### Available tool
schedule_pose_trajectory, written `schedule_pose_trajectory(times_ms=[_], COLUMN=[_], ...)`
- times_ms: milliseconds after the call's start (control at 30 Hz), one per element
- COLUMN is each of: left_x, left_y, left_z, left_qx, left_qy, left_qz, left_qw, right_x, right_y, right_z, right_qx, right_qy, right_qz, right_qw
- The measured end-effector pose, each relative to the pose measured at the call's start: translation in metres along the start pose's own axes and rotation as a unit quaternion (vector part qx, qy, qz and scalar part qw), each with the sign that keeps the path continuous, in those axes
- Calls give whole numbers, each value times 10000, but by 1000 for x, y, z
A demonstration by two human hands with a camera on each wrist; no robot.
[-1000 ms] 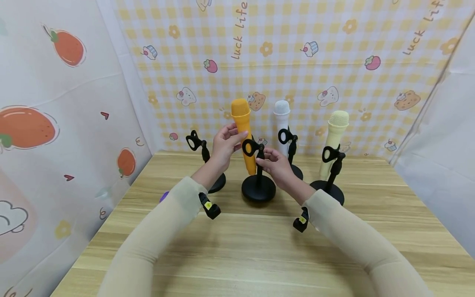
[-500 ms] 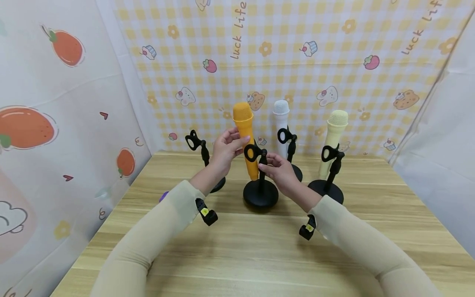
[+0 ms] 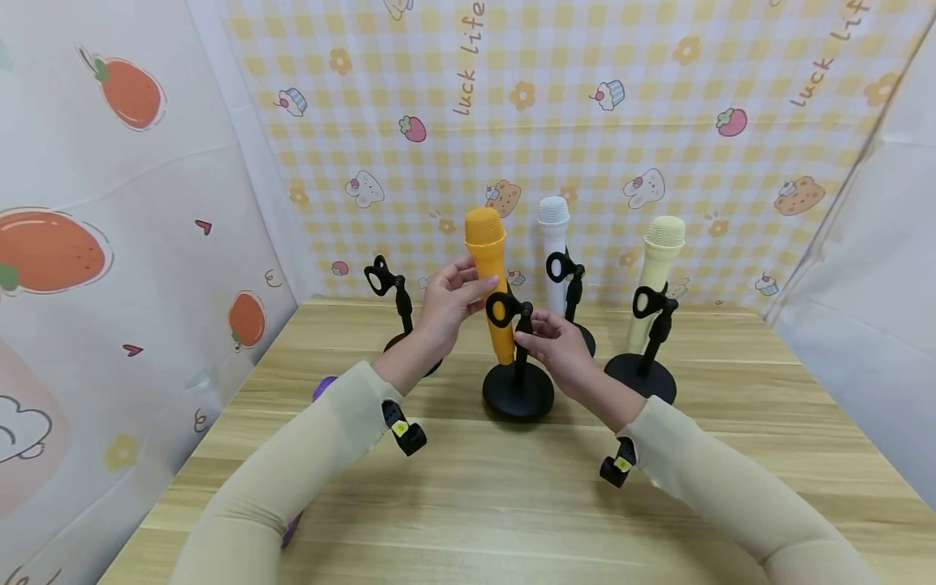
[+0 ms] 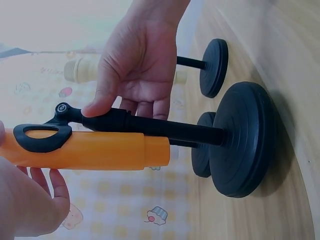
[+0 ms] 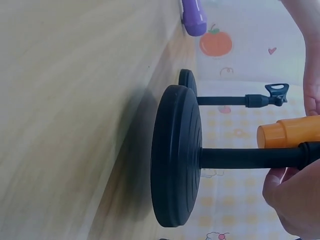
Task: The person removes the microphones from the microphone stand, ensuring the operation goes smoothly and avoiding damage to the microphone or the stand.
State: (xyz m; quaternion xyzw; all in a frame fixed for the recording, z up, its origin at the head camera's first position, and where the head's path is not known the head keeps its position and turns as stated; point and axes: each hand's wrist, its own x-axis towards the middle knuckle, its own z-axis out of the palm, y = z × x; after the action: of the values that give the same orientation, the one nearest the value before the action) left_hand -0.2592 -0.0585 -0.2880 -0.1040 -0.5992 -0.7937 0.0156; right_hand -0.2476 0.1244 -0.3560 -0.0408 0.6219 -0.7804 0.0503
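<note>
My left hand point(image 3: 449, 309) holds an orange microphone point(image 3: 486, 248) by its upper handle, head up and slightly tilted. A black desk microphone stand point(image 3: 517, 393) stands directly before it, its clip point(image 4: 42, 137) against the handle. Whether the clip fully grips the handle I cannot tell. My right hand point(image 3: 559, 349) pinches this stand's pole just under the clip, thumb on the near side in the left wrist view. The microphone's lower end point(image 5: 272, 136) lies alongside the pole, above the round base.
Behind to the right, a white microphone point(image 3: 553, 223) and a pale yellow one point(image 3: 661, 252) sit at their own black stands. Another stand point(image 3: 405, 305), its clip holding nothing, is on the left. A purple microphone point(image 5: 194, 19) lies partly hidden by the left sleeve.
The orange microphone and its stand have shifted together toward me and slightly right, with both hands keeping their hold. More of the purple microphone shows beside the left sleeve.
</note>
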Motion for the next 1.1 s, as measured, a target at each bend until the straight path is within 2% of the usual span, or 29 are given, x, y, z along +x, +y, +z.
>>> schedule_pose_trajectory(times_ms=[233,467,1100], left_x=[-7,-13,-25], left_y=[-1,-2,-8], left_z=[0,1,-2], left_qx=[41,32,-52], left_qy=[-177,-176,-291], left_qz=[65,33,-31], left_qw=[9998,9998,9996], right_x=[-9,-15,-28], right_y=[2,3,9], right_z=[-1,-2,-3], right_qx=[-50,-121,-39], right_qy=[-45,-121,-164], right_qz=[-30,-123,29], right_qw=[10000,9998,9999])
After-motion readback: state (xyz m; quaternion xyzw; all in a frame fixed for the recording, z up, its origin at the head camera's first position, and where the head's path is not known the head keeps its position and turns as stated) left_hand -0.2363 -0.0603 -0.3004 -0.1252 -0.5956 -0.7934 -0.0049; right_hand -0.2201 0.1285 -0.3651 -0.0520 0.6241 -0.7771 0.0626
